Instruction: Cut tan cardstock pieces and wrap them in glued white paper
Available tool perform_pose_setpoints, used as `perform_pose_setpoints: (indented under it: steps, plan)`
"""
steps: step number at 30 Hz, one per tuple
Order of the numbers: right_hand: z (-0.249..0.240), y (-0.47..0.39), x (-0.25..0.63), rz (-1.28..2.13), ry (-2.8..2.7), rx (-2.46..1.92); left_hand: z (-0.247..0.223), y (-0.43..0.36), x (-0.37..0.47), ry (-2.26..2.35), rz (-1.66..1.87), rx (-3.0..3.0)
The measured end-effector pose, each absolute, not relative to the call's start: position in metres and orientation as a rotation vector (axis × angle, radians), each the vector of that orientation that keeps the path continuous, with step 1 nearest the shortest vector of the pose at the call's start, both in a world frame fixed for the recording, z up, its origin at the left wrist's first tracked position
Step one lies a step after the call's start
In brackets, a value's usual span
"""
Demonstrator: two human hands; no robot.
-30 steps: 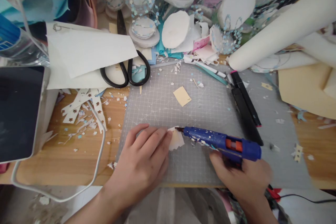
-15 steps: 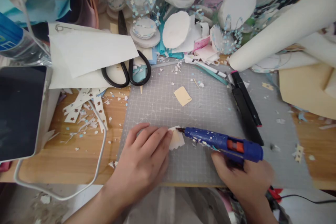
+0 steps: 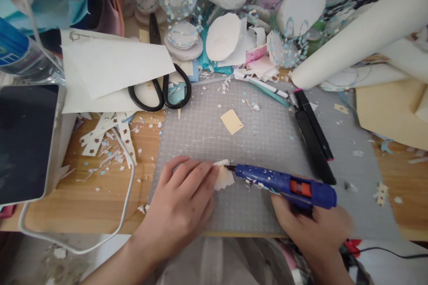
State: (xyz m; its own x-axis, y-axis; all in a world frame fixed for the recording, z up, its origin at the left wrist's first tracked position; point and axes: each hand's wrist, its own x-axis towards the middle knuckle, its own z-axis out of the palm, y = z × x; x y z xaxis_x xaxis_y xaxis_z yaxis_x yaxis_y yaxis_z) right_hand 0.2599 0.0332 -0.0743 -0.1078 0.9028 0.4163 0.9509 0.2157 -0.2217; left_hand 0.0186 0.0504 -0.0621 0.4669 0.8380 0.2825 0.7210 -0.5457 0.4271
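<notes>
A blue glue gun (image 3: pixel 267 179) with paper bits stuck to it is gripped in my right hand (image 3: pixel 312 227), its dark nozzle pointing left. That nozzle is at a small torn-edged whitish paper piece (image 3: pixel 225 180) with a yellowish patch. Fingertips of my left hand (image 3: pixel 185 205) press the piece's left side against the grey cutting mat (image 3: pixel 194 142), fingers together. A small cream paper square (image 3: pixel 232 122) lies on the mat beyond my hands.
Black-handled scissors (image 3: pixel 147 102) lie partly under white paper (image 3: pixel 117 67). A black pen-like tool (image 3: pixel 314 124) rests on the mat's right. White discs (image 3: pixel 224 36) and a paper roll (image 3: pixel 357 31) crowd the back. A phone (image 3: pixel 28 142) and cable (image 3: pixel 129 191) are left.
The glue gun's nozzle has dipped slightly toward me on the paper piece, and my right hand has shifted a little right. My left hand stays in nearly the same place.
</notes>
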Motion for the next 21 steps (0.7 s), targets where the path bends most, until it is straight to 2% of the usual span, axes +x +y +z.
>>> perform_pose_setpoints:
  steps: [21]
  plan:
    - [-0.0722, 0.0318, 0.2604, -0.277, -2.058, -1.660, -0.0620, 0.0507, 0.0199, 1.348, 0.692, 2.469]
